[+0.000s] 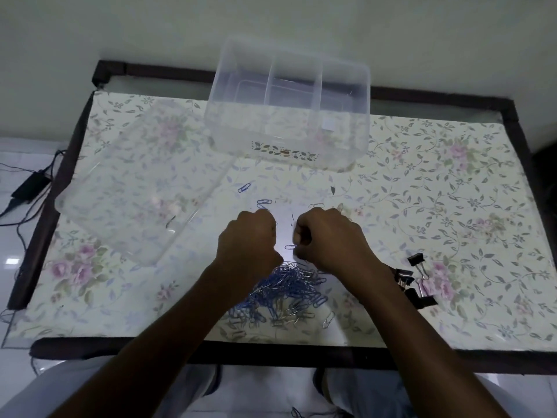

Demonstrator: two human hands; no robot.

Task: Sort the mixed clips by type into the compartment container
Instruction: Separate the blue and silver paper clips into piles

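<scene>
A heap of blue and silver paper clips lies at the table's near middle. Just beyond it my left hand is curled into a fist; whether it holds clips is hidden. My right hand is curled too, and a paper clip pokes out by its fingertips. A few loose paper clips lie past the hands. Black binder clips sit in a small group to the right of my right forearm. The clear compartment container stands at the far middle, its three sections holding nothing I can see.
A clear plastic lid lies flat to the left of the container. The table has a floral covering and a dark frame. A black power adapter with cables lies on the floor at the left.
</scene>
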